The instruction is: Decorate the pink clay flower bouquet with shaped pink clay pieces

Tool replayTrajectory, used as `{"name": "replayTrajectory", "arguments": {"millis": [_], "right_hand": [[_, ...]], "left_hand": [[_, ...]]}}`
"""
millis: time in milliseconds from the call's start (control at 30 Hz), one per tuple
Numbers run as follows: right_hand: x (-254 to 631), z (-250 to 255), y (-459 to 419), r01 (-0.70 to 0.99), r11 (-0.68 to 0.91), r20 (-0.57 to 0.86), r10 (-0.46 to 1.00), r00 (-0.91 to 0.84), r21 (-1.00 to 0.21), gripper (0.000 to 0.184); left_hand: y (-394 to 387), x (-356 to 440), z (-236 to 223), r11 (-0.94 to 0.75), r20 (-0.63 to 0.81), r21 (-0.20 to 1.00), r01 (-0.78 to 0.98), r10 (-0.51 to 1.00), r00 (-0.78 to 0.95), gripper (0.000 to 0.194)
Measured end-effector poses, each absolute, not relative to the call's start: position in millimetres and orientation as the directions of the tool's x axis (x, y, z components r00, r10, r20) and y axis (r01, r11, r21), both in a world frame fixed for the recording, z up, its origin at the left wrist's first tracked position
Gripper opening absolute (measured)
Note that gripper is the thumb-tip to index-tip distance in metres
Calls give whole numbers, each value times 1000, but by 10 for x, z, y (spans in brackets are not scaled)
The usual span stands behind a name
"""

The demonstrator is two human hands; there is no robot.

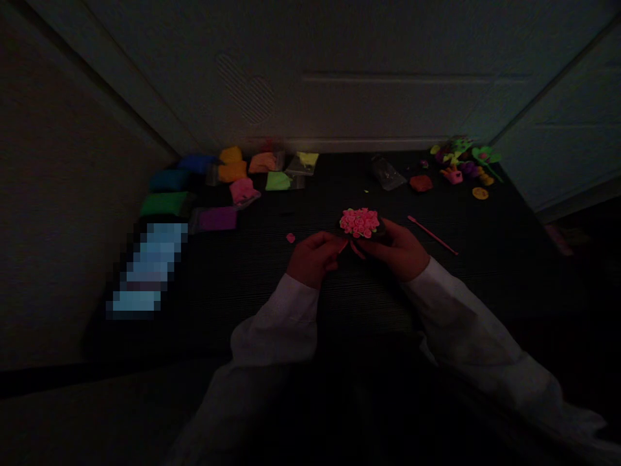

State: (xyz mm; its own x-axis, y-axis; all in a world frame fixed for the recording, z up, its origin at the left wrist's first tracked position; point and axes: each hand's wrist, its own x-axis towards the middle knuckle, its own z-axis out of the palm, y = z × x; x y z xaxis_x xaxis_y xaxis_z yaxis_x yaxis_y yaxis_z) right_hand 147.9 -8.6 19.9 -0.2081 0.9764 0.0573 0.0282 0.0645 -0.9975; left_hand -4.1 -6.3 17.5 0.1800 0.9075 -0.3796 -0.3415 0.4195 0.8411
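The right hand's grip (402, 251) curls around the right side of a cluster of pink roses (359, 222), its fingers partly hidden behind; the left hand's grip (314, 256) pinches a pink strip (343, 246) just below the blooms; the cluster sits between the two hands, above the middle of the dark worktop (262, 278), though from here I can't tell whether it touches the surface; a small pink piece (290, 237) lies just left of the left hand, and a thin pink stick (433, 235) lies slanted to the right of the right one; over at the back right I see a clear bag (388, 173), a reddish lump (421, 184) and some colourful flower shapes (460, 160); at the back left lie bright packets, a green one (165, 204) and a purple one (218, 219) among them.
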Motion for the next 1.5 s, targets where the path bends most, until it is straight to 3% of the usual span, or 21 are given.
{"name": "replayTrajectory", "arguments": {"millis": [433, 633, 733, 1033, 1233, 1500], "right_hand": [[1515, 221, -60, -41, -19, -14, 991, -132, -999, 30], [1535, 188, -62, -195, -55, -15, 979, -202, -979, 27], [1529, 197, -74, -222, -87, -26, 964, -263, -971, 26], [1507, 218, -94, -134, -85, -42, 953, -299, -987, 27], [1503, 210, -81, -72, -58, -33, 952, -304, -996, 27], [1490, 226, -95, 14, 31, 28, 978, -206, -999, 23]], "left_hand": [[-103, -60, 193, 433, -362, 836, -337, 897, 254, 23], [-101, -99, 225, 393, -317, 798, -457, 919, 236, 13], [-106, -77, 224, 351, -265, 824, -445, 932, 245, 20], [-110, -62, 134, 317, -208, 875, -367, 929, 306, 18], [-115, -29, 138, 365, -246, 822, -437, 920, 306, 21], [-87, -14, 152, 275, -237, 839, -470, 962, 139, 20]]}}
